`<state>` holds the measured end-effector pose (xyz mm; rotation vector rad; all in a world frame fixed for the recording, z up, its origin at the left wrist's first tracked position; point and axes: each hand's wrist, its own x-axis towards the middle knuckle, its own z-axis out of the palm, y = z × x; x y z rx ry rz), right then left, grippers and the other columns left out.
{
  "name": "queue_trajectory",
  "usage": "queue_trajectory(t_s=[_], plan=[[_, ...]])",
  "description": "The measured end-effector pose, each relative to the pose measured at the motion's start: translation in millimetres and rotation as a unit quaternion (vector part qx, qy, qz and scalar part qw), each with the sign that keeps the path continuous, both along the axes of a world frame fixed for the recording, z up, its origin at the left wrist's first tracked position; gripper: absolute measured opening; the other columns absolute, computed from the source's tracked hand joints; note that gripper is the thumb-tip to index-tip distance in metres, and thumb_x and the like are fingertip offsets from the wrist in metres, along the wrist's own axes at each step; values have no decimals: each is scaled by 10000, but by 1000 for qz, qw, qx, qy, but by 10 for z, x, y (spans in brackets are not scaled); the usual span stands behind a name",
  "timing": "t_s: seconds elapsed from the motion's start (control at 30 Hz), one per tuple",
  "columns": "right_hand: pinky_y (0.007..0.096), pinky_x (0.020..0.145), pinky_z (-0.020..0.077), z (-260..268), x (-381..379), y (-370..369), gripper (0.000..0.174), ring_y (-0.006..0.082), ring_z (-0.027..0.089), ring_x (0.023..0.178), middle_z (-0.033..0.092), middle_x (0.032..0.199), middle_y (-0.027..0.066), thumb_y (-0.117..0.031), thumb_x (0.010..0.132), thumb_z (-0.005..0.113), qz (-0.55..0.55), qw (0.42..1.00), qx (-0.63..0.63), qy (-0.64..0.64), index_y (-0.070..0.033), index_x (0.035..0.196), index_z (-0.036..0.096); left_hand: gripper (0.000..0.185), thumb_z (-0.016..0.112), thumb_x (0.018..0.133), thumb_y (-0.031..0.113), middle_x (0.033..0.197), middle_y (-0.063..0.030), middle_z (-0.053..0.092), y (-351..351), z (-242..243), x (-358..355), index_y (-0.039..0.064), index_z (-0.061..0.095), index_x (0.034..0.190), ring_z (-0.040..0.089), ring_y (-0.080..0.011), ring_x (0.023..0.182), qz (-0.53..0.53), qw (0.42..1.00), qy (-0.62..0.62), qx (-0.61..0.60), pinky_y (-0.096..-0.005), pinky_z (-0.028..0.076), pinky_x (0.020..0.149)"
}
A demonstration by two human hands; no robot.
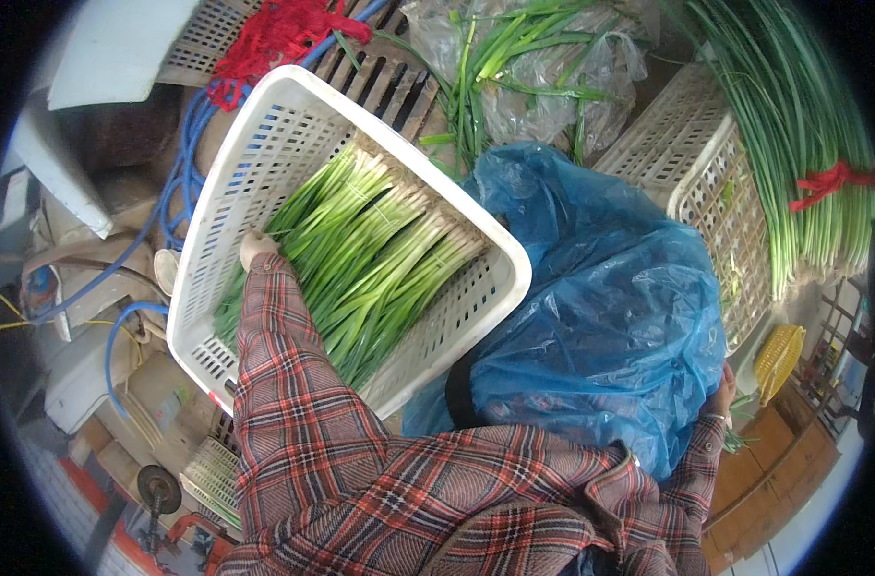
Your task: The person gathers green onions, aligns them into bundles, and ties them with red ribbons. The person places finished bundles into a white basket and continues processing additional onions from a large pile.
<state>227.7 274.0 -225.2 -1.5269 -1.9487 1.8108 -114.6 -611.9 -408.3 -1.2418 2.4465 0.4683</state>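
A white plastic crate [452, 169] stands before me, tilted in view, with several tied bundles of green onions [380, 237] in it, white ends towards the top right. My left hand [259, 248] is inside the crate at the left edge of the bundles; its fingers are mostly hidden. My right hand [724, 392] is low at the right, beside the blue plastic sheet [596, 302] that covers my lap; whether it holds anything is unclear. Near that hand are some green leaves [736, 438].
An upturned-looking white crate [725, 216] stands right, beside long green onions tied with red strips [826, 183]. Loose leaves [509, 57] lie on clear plastic at the top. Red strips [272, 39], a blue hose [174, 187] and a yellow basket [779, 363] are around.
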Motion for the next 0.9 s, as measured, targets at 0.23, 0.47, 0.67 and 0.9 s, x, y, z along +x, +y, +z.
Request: queue_trajectory(t_s=[0.23, 0.47, 0.67, 0.9], plan=[[282, 761, 540, -130, 66, -42, 267, 178, 662, 853, 689, 1015, 104, -108, 905, 603, 1, 998, -9, 54, 28, 1133, 631, 291, 543, 923, 145, 1083, -139, 656, -360, -116, 227, 88, 521, 1208, 660, -257, 974, 462, 744, 360, 321, -420, 546, 785], [323, 867, 510, -283, 177, -147, 306, 209, 638, 974, 669, 1083, 125, -139, 899, 620, -95, 991, 38, 82, 51, 1139, 616, 255, 520, 934, 169, 1058, -174, 634, -575, 117, 166, 67, 549, 1165, 633, -334, 981, -143, 988, -28, -46, -448, 548, 758], [291, 594, 508, -151, 72, -232, 217, 157, 622, 701, 661, 813, 65, -211, 929, 582, -212, 963, 133, 100, -6, 946, 653, 266, 539, 943, 232, 981, -175, 631, -476, -82, 122, 18, 579, 1096, 632, -303, 851, 292, 837, 338, 315, -416, 544, 693], [284, 709, 568, -77, 384, -374, 141, 173, 665, 792, 672, 929, 110, -104, 927, 601, -354, 899, 133, 220, 25, 959, 646, 401, 564, 957, 374, 951, -138, 634, 1040, 727, -687, -12, 575, 1066, 612, -220, 746, 43, 850, 352, 389, -318, 521, 611]])
